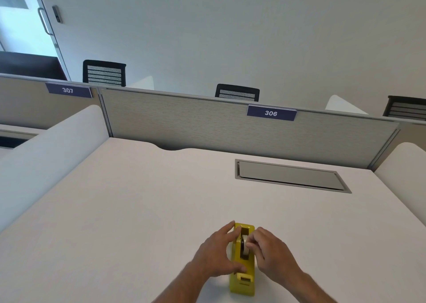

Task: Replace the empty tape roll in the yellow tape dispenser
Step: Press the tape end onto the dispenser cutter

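Note:
The yellow tape dispenser (243, 279) stands on the white desk (138, 210) near the front edge, its long axis pointing away from me. A pale tape roll (244, 245) sits upright in its slot. My left hand (216, 252) clasps the dispenser's left side, thumb on its near top and fingers at its far end. My right hand (267, 249) is at the right side, fingertips pinched on the roll's upper edge. How much tape is on the roll cannot be told.
A grey cable hatch (290, 176) is set flush in the desk at the back right. A grey partition (207, 123) with a label 306 closes the back; white side dividers (53, 150) flank the desk. Black chairs stand beyond.

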The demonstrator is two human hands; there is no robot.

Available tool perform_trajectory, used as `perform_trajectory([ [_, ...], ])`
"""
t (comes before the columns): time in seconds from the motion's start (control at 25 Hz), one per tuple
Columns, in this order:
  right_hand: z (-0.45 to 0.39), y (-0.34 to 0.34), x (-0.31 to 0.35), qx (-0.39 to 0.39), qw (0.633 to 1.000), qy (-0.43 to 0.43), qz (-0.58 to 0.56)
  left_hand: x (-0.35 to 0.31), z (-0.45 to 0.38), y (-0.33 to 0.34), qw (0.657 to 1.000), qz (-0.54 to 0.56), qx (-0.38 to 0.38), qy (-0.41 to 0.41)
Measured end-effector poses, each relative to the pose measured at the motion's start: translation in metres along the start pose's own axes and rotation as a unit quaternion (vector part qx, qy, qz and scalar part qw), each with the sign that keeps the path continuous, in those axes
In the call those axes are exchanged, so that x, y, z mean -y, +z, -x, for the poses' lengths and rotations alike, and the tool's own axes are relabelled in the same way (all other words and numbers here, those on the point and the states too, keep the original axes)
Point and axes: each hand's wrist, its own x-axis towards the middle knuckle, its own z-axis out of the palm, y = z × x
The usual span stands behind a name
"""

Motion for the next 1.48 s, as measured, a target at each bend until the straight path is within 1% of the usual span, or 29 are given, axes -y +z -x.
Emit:
perform_trajectory([
  [0.64,0.032,0.015,0.017,-0.008,0.999,0.031,-0.015,0.001,-0.001,0.000,1.000,-0.015,-0.018,-0.001],
  [0.92,0.048,0.021,0.020,-0.011,1.000,0.014,0.010,0.001,-0.001,0.000,1.000,-0.023,-0.020,0.004],
  [1.28,0.056,0.026,0.019,-0.035,0.999,-0.005,0.031,0.001,0.000,0.000,1.000,-0.020,-0.019,0.002],
  [1.48,0.063,0.027,0.016,-0.072,0.997,-0.025,0.010,0.001,-0.001,0.000,1.000,-0.021,-0.012,-0.005],
])
